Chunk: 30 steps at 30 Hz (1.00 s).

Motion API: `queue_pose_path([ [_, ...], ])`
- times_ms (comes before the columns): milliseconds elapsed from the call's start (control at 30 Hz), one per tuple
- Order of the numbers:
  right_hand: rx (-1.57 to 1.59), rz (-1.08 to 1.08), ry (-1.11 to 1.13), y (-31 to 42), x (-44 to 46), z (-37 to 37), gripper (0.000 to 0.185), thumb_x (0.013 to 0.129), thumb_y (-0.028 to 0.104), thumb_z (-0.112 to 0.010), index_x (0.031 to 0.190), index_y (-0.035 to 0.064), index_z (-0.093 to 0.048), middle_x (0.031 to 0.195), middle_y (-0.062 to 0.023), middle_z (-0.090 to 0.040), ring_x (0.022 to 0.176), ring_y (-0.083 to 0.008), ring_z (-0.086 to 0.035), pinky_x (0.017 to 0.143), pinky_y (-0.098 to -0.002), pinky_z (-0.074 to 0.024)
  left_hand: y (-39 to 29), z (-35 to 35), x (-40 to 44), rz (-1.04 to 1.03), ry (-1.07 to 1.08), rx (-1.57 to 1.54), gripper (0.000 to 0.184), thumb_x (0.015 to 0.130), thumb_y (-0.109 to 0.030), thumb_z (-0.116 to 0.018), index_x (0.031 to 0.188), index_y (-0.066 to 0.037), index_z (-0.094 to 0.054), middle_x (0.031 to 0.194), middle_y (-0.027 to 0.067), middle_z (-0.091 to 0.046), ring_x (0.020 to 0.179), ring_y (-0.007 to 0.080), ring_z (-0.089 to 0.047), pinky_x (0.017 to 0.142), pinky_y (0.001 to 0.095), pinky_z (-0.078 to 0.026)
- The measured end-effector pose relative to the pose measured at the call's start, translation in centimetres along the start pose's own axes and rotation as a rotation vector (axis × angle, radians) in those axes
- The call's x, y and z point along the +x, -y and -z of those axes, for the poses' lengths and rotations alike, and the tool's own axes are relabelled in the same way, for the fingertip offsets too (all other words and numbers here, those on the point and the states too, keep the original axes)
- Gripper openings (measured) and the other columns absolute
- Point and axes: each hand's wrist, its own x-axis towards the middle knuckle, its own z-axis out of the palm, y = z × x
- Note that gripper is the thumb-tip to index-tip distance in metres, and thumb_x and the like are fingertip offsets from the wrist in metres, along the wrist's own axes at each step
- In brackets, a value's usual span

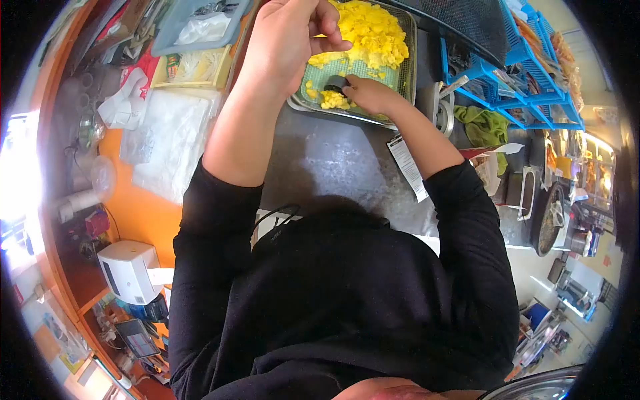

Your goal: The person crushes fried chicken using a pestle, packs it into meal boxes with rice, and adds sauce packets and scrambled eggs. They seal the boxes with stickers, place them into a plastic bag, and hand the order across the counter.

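Note:
Crumbly yellow food, like scrambled egg, forms a large heap (370, 33) at the back of a metal-rimmed tray (408, 80) with a green mesh-patterned bottom. Over the tray's left side is my left hand (293, 40), its fingers loosely curled and apart, with nothing visible in them. My right hand (368, 95) reaches in near the tray's front edge. It grips a small black rounded tool (336, 84), whose exact kind I cannot make out. A small yellow clump (335, 100) lies right beside this tool, and loose crumbs are scattered around.
Dark metal worktop (340, 157) extends between the tray and my body. A printed paper slip (408, 167) lies by my right forearm. Blue baskets (513, 87) and a green cloth (481, 125) stand right; plastic bags (170, 140) and a yellow container (190, 68) are left.

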Motion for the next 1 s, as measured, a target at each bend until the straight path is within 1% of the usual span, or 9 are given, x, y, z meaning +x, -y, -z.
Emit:
queue_pose_path([
  [67,-0.023,-0.074,0.025,1.9,-1.8,1.4,0.079,0.082,0.066,-0.050,0.123,-0.0018,-0.050,0.109,-0.0237,-0.064,0.104,-0.0367,-0.061,0.089,-0.0425,-0.0474,0.0,-0.1,0.1,0.011,-0.008,0.000,0.040,0.099,-0.041,-0.046,0.075,-0.009,-0.051,0.062,0.0014,-0.048,0.054,0.0135,-0.050,0.058,0.0314,-0.051],
  [267,-0.084,-0.185,-0.037,1.9,-2.9,0.2,0.082,0.074,0.072,-0.057,0.115,0.0003,-0.060,0.105,-0.0214,-0.066,0.099,-0.0340,-0.064,0.084,-0.0430,-0.0494,0.2,-0.2,0.1,-0.012,-0.005,-0.017,0.039,0.099,-0.040,-0.047,0.076,-0.009,-0.051,0.062,0.0018,-0.047,0.054,0.0145,-0.051,0.058,0.0317,-0.050],
  [400,0.276,-0.132,-0.009,-2.7,-1.4,-0.4,0.085,0.070,0.075,-0.059,0.104,-0.0024,-0.066,0.102,-0.0227,-0.067,0.096,-0.0343,-0.064,0.082,-0.0414,-0.0489,0.5,0.0,0.2,-0.026,-0.008,0.088,0.037,0.098,-0.041,-0.047,0.081,-0.009,-0.053,0.064,-0.0016,-0.044,0.063,0.0115,-0.050,0.066,0.0340,-0.052],
  [500,0.362,-0.239,-0.165,-5.3,-2.0,0.8,0.074,0.072,0.070,-0.064,0.090,-0.0026,-0.069,0.079,-0.0162,-0.067,0.075,-0.0248,-0.065,0.068,-0.0373,-0.0482,0.7,0.3,0.5,-0.029,-0.003,0.071,0.035,0.098,-0.041,-0.049,0.085,-0.009,-0.056,0.064,-0.0025,-0.044,0.062,0.0110,-0.051,0.065,0.0332,-0.052],
  [567,0.584,-0.286,-0.143,-2.2,-7.7,5.6,0.062,0.073,0.066,-0.067,0.068,0.0038,-0.066,0.049,0.0042,-0.038,0.043,-0.0093,-0.031,0.043,-0.0315,-0.0200,0.5,-0.3,0.3,-0.038,0.021,0.023,0.038,0.098,-0.040,-0.049,0.074,-0.011,-0.051,0.064,0.0000,-0.047,0.059,0.0124,-0.050,0.062,0.0335,-0.052],
  [700,0.643,-0.389,-0.125,-4.9,-16.1,10.6,0.047,0.079,0.056,-0.068,0.075,0.0093,-0.062,0.050,0.0090,-0.035,0.042,-0.0038,-0.025,0.042,-0.0268,-0.0129,0.6,0.5,0.7,-0.030,0.089,0.011,0.038,0.097,-0.040,-0.050,0.074,-0.011,-0.052,0.064,-0.0006,-0.046,0.061,0.0135,-0.051,0.065,0.0359,-0.052],
  [833,0.548,-0.533,-0.154,-8.5,-26.9,14.8,0.047,0.077,0.056,-0.070,0.081,0.0103,-0.060,0.050,0.0105,-0.032,0.042,-0.0016,-0.024,0.040,-0.0238,-0.0139,0.7,0.5,0.7,-0.024,0.056,0.009,0.036,0.098,-0.039,-0.050,0.077,-0.010,-0.052,0.065,-0.0005,-0.045,0.063,0.0129,-0.049,0.065,0.0347,-0.051],
  [933,0.328,-0.800,-0.011,-12.5,-31.9,16.1,0.051,0.073,0.061,-0.069,0.079,0.0101,-0.068,0.052,0.0025,-0.047,0.044,-0.0081,-0.040,0.043,-0.0286,-0.0294,0.6,0.1,0.4,-0.037,0.040,0.032,0.034,0.098,-0.038,-0.049,0.084,-0.008,-0.054,0.066,-0.0012,-0.044,0.064,0.0117,-0.048,0.065,0.0328,-0.052],
  [1000,0.046,-0.811,0.009,-16.1,-32.8,14.7,0.055,0.070,0.061,-0.070,0.090,0.0101,-0.071,0.069,-0.0052,-0.061,0.059,-0.0141,-0.055,0.054,-0.0319,-0.0415,0.5,0.0,0.3,-0.044,0.046,0.029,0.033,0.099,-0.038,-0.049,0.089,-0.007,-0.055,0.066,-0.0017,-0.044,0.064,0.0111,-0.048,0.065,0.0318,-0.052],
])
